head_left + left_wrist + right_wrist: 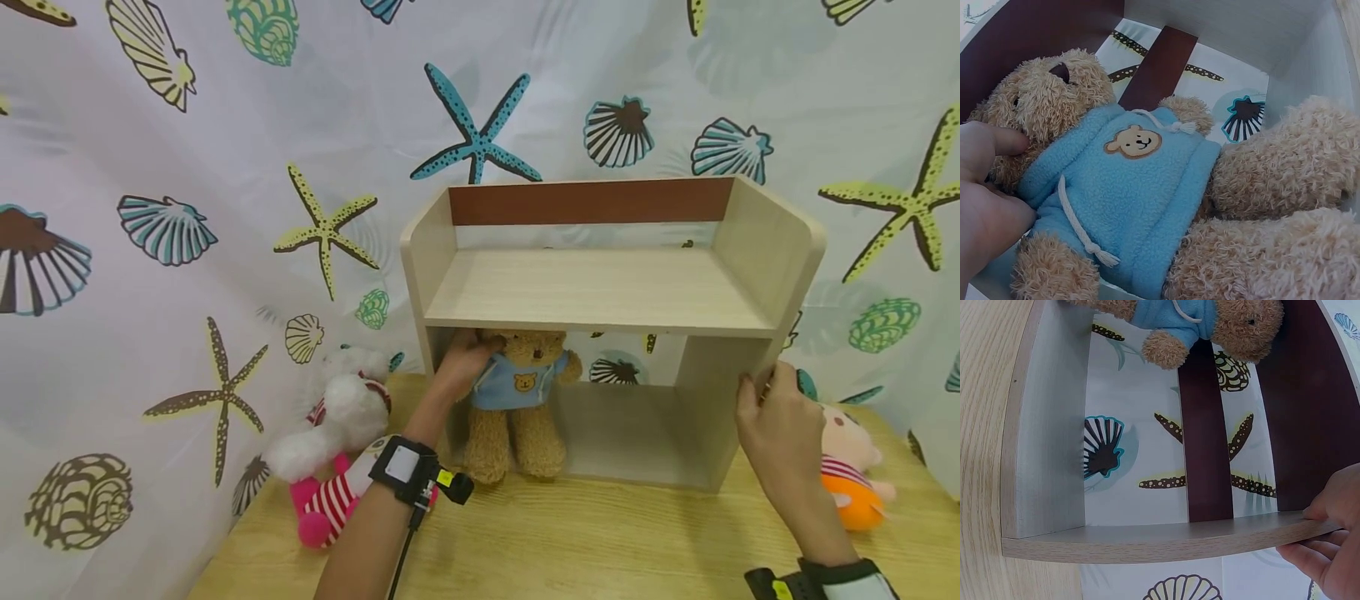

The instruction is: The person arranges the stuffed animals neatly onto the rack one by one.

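Observation:
A brown teddy bear (pixel 516 421) in a light blue hoodie stands upright in the lower compartment of a pale wooden shelf (pixel 600 287), near its left side. My left hand (pixel 465 364) holds the bear at neck and shoulder, with thumb and finger on either side in the left wrist view, where the hoodie (pixel 1129 206) faces the camera. The bear's head top is hidden under the middle board in the head view. My right hand (pixel 783 437) grips the front edge of the shelf's right side panel (pixel 1147 545), thumb inside and fingers outside.
Left of the shelf lie a white fluffy plush toy (pixel 356 408) and a pink doll with red-striped legs (pixel 330 504). A doll in orange (pixel 855 492) sits on the right, partly behind my right hand. Behind the wooden table (pixel 555 542) hangs a shell-patterned cloth (pixel 570 75).

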A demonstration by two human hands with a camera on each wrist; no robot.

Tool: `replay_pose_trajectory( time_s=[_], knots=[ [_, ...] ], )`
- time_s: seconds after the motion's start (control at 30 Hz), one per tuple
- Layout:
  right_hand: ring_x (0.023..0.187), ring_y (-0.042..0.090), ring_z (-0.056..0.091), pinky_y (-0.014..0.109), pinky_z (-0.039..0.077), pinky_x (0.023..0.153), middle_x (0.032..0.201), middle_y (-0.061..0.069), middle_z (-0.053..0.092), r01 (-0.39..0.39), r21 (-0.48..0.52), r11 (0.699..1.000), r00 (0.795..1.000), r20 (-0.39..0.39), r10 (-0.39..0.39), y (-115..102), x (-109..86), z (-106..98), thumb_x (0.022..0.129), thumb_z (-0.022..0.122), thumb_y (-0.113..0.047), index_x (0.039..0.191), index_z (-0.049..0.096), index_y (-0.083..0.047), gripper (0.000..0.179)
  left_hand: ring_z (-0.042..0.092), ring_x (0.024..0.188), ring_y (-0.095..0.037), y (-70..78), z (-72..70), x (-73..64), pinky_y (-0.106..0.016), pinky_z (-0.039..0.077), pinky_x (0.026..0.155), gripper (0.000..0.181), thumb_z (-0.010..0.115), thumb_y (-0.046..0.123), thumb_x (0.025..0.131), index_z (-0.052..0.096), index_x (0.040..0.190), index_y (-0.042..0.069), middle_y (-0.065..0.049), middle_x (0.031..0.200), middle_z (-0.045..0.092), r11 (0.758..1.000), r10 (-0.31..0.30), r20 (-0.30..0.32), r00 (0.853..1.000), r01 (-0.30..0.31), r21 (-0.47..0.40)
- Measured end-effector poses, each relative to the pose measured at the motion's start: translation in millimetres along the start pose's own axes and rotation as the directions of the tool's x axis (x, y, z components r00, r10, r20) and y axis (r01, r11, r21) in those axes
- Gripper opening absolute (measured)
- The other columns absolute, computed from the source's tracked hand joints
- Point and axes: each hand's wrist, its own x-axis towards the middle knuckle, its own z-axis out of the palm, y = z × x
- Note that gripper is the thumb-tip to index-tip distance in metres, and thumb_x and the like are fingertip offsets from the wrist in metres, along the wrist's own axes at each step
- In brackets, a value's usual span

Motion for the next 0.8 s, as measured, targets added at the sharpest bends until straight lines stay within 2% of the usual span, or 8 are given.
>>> replay_pose_trajectory(
  time_s=[0.07,0.27,0.5,0.63,0.8],
  knots=[
    [0.066,0.057,0.060,0.064,0.050,0.053,0.088,0.042,0.060,-0.002,0.001,1.000,1.000,0.002,0.002,0.6,-1.1,-0.1,0.096,0.059,-0.005,0.110,0.052,0.019,0.029,0.034,0.138,-0.036,-0.1,0.5,1.1,-0.047,0.040,0.104,0.062,0.052,-0.006,0.096,0.025,0.152,-0.003,-0.024,0.153,0.030,1.000,0.007,0.008,1.000,-0.007,-0.015],
    [0.068,0.057,0.061,0.063,0.051,0.055,0.091,0.042,0.061,-0.008,-0.001,1.000,1.000,0.009,0.008,-0.7,-1.8,-1.1,0.096,0.059,-0.005,0.112,0.052,0.020,0.030,0.046,0.123,-0.033,0.0,1.0,4.5,-0.043,0.045,0.094,0.061,0.053,-0.004,0.096,0.029,0.152,-0.003,-0.023,0.150,0.035,0.998,-0.043,-0.020,0.999,0.044,0.033],
    [0.065,0.056,0.060,0.063,0.050,0.053,0.087,0.041,0.060,-0.005,-0.002,1.000,1.000,0.008,0.005,0.1,-1.5,-0.8,0.096,0.060,-0.005,0.110,0.052,0.019,0.030,0.058,0.095,-0.030,-2.4,3.8,9.2,-0.041,0.050,0.081,0.042,0.053,0.000,0.098,0.047,0.139,-0.004,-0.022,0.121,0.056,0.988,-0.073,-0.088,0.993,0.084,0.127],
    [0.065,0.057,0.060,0.064,0.050,0.054,0.088,0.041,0.060,0.002,-0.003,1.000,1.000,-0.003,-0.002,0.6,-1.1,-0.8,0.096,0.060,-0.005,0.110,0.052,0.020,0.030,0.058,0.097,-0.033,-5.1,6.4,13.6,-0.043,0.049,0.081,0.039,0.052,-0.001,0.100,0.050,0.139,-0.002,-0.022,0.121,0.057,0.987,-0.060,-0.115,0.992,0.077,0.145],
    [0.064,0.056,0.060,0.065,0.050,0.054,0.087,0.040,0.061,0.022,0.001,1.000,0.999,-0.026,-0.022,0.1,-0.6,-0.5,0.095,0.061,-0.005,0.108,0.053,0.019,0.028,0.059,0.100,-0.038,-9.4,8.4,17.6,-0.046,0.050,0.082,0.038,0.051,-0.002,0.101,0.051,0.139,-0.003,-0.024,0.121,0.056,0.991,-0.012,-0.133,0.991,0.029,0.130]
  ],
)
